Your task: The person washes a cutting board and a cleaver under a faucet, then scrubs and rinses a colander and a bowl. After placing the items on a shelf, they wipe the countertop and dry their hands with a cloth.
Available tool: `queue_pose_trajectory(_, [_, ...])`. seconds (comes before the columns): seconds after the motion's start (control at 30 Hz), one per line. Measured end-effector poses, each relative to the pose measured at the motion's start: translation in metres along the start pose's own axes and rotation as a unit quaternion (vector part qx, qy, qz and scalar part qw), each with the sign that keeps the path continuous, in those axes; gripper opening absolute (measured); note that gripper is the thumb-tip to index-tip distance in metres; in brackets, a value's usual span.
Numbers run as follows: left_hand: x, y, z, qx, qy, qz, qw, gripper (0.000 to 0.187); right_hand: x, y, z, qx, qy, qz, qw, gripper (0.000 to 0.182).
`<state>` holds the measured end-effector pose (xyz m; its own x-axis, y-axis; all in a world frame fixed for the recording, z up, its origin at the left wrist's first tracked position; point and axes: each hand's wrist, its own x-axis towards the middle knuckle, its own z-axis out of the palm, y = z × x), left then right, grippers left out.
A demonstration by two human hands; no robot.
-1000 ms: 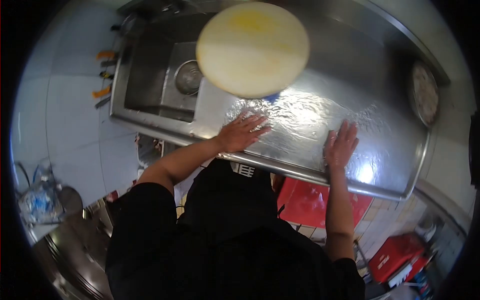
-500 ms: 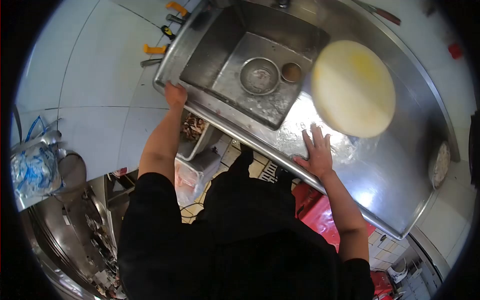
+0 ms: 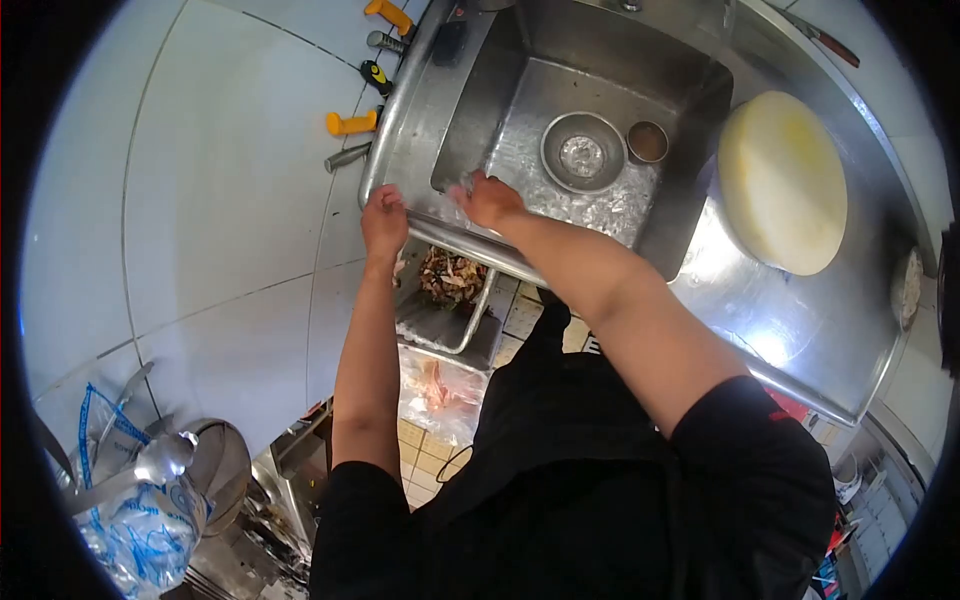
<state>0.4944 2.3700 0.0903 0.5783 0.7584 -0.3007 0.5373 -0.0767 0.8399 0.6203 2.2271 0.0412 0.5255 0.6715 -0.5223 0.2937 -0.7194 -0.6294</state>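
At the front left corner of the stainless steel sink [image 3: 460,236], my left hand [image 3: 384,222] rests on the rim with its fingers lying loosely over the edge. My right hand [image 3: 492,203] reaches across to the front left of the basin, just right of my left hand. Its fingers look slightly apart, partly smeared by motion, and I see nothing in them. Beyond it in the basin sit a round metal bowl [image 3: 556,150] and a small cup [image 3: 648,143] with brownish contents. A thick round white board [image 3: 785,185] with a yellowish patch leans on the right drainboard.
Below the sink rim stands a metal container of scraps [image 3: 450,278], with a clear plastic bag [image 3: 440,395] beneath. Several tool handles, such as an orange one [image 3: 352,123], stick out beside the sink's left edge. A blue-marked plastic bag [image 3: 150,525] lies at lower left.
My right hand has left the wet drainboard and moved left to the basin's front left. My left hand stays at the corner. The view has shifted, so the sink appears further right.
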Motion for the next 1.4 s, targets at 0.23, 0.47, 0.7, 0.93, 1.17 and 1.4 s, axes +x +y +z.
queue_pose_trajectory(0.23, [0.053, -0.028, 0.026, 0.226, 0.077, 0.039, 0.97, 0.049, -0.027, 0.073, -0.026, 0.164, 0.381, -0.151, 0.897, 0.037])
queue_pose_trajectory(0.47, [0.007, -0.001, 0.153, 0.303, 0.197, 0.04, 0.932, 0.074, -0.259, 0.325, -0.117, -0.043, 0.666, 0.164, 0.726, 0.028])
queue_pose_trajectory(0.7, [-0.066, 0.052, 0.212, 0.261, 0.008, 0.31, 0.914, 0.056, -0.35, 0.468, -0.16, -0.058, 0.621, 0.523, 0.581, 0.052])
queue_pose_trajectory(0.93, [0.042, -0.034, 0.1, 0.275, 0.359, 0.11, 0.885, 0.059, -0.282, 0.344, -0.121, -0.139, 0.524, 0.377, 0.751, 0.061])
queue_pose_trajectory(1.17, [0.021, -0.009, 0.195, 0.294, 0.151, 0.087, 0.94, 0.064, -0.179, 0.196, -0.079, 0.075, 0.379, -0.013, 0.922, 0.048])
queue_pose_trajectory(1.4, [-0.053, 0.035, 0.258, 0.142, -0.059, 0.191, 0.97, 0.055, -0.084, 0.162, -0.346, 0.048, 0.635, -0.145, 0.758, 0.031])
